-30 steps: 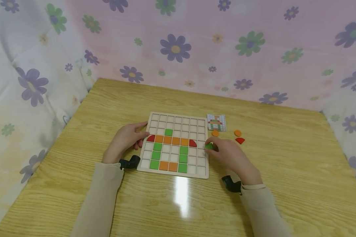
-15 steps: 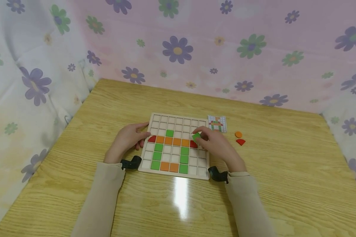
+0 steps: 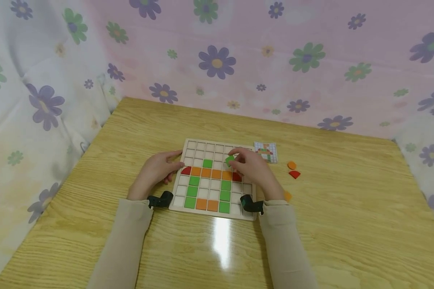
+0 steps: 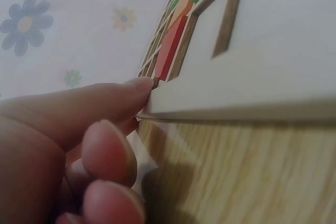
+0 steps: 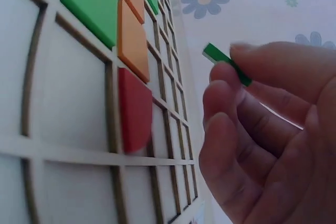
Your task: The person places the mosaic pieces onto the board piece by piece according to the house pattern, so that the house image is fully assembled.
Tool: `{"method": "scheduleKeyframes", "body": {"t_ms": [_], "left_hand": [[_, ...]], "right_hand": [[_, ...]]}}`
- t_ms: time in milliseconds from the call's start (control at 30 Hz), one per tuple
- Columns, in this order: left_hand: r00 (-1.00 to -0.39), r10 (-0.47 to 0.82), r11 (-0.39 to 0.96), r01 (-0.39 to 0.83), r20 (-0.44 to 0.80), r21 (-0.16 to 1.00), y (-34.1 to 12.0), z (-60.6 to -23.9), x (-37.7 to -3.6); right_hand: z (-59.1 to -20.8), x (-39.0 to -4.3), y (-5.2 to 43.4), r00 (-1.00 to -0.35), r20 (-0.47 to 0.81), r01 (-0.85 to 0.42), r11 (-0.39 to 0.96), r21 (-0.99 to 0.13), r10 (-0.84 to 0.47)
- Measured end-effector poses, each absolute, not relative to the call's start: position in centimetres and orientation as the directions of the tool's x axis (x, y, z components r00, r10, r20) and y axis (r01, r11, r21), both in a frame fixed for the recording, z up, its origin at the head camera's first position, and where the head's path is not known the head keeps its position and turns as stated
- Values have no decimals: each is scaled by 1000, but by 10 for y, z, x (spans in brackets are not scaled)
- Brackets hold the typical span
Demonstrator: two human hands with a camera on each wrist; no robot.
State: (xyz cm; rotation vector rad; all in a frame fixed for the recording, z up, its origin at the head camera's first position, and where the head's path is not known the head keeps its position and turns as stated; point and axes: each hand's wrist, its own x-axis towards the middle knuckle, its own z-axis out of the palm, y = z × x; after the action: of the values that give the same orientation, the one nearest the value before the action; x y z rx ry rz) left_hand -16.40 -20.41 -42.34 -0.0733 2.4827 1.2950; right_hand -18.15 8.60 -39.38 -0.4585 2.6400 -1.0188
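A wooden grid board (image 3: 209, 215) lies on the table, holding green and orange square tiles and red quarter-round tiles. At its left rim, my left hand (image 3: 152, 173) holds the edge; the left wrist view has the thumb (image 4: 121, 90) against the rim beside a red tile (image 4: 170, 48). Over the board's upper right part, my right hand (image 3: 254, 171) pinches a green square tile (image 3: 229, 160) between thumb and fingers. In the right wrist view this green tile (image 5: 214, 53) is tilted and apart from the board. Part of the right red tile (image 3: 236, 177) is hidden by that hand.
A small pattern card (image 3: 265, 152) lies by the board's upper right corner. Right of it are an orange round piece (image 3: 291, 165) and a red quarter-round piece (image 3: 294, 174). Another orange piece (image 3: 287, 196) shows partly beside the right wrist. A flowered cloth (image 3: 217, 80) stands behind the table.
My right hand has carried the green tile from beside the board's right edge leftward and up over the grid. The left hand stays at the left rim.
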Motion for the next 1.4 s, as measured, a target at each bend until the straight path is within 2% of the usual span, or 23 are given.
{"method": "scheduleKeyframes", "body": {"t_ms": [533, 933, 1400], "left_hand": [[-935, 99, 593, -219, -341, 775, -200, -424, -164], [-939, 92, 638, -200, -332, 743, -203, -425, -164], [-942, 96, 606, -201, -321, 770, -204, -424, -165]], "right_hand": [[-413, -183, 72, -913, -162, -184, 732, -656, -375], [-413, -179, 57, -923, -132, -216, 769, -601, -363], [-415, -181, 56, -924, -115, -248, 801, -545, -364]]}}
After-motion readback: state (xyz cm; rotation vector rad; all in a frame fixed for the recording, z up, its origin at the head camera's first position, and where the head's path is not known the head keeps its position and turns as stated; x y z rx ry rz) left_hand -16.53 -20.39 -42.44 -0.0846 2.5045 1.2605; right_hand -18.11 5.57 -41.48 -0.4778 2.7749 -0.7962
